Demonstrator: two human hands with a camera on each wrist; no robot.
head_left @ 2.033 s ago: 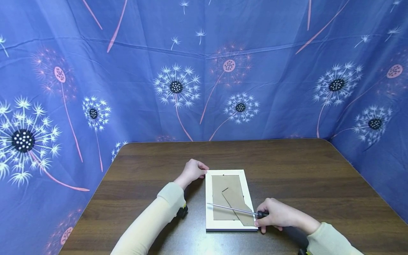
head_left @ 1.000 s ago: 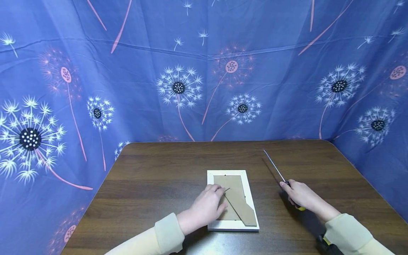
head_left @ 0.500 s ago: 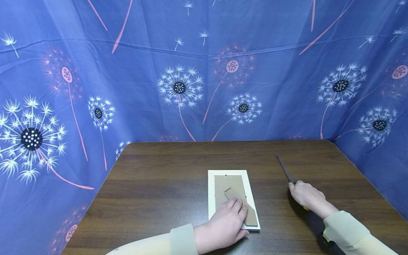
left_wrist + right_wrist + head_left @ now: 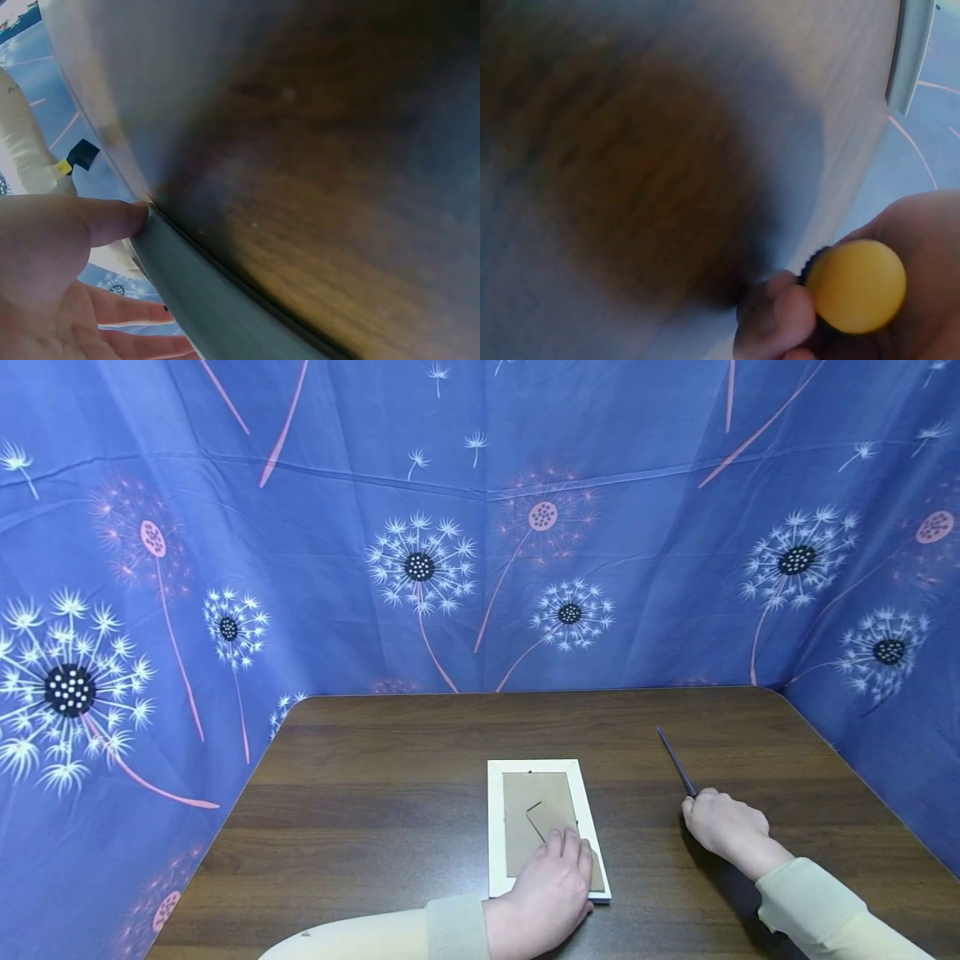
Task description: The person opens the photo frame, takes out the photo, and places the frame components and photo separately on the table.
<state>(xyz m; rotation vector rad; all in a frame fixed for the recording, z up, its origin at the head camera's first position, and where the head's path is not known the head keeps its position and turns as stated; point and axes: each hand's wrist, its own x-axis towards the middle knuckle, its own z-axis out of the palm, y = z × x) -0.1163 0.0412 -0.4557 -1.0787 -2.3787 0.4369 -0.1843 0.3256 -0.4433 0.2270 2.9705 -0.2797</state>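
Observation:
A white picture frame [image 4: 497, 822] lies face down, its brown backing [image 4: 528, 789] and fold-flat stand [image 4: 597, 878] showing. My left hand [image 4: 549, 893] lies over its near right part, fingers on the stand and covering much of it. In the left wrist view the thumb touches the frame's edge [image 4: 217, 292], with the fingers reaching over the other side. Off to the right, my right hand [image 4: 727, 827] grips a screwdriver [image 4: 677, 762], shaft pointing away to the back. The right wrist view shows the handle's round yellow end [image 4: 859, 286] between thumb and fingers.
Both hands work at a dark brown wooden table [image 4: 360, 785]. A blue curtain [image 4: 315, 568] with dandelion prints hangs behind and around it. The frame's side [image 4: 907, 60] also shows at the right wrist view's top right.
My left hand has left the frame's far left corner and come across the backing to the near right. My right hand has carried the screwdriver from above the frame to the right.

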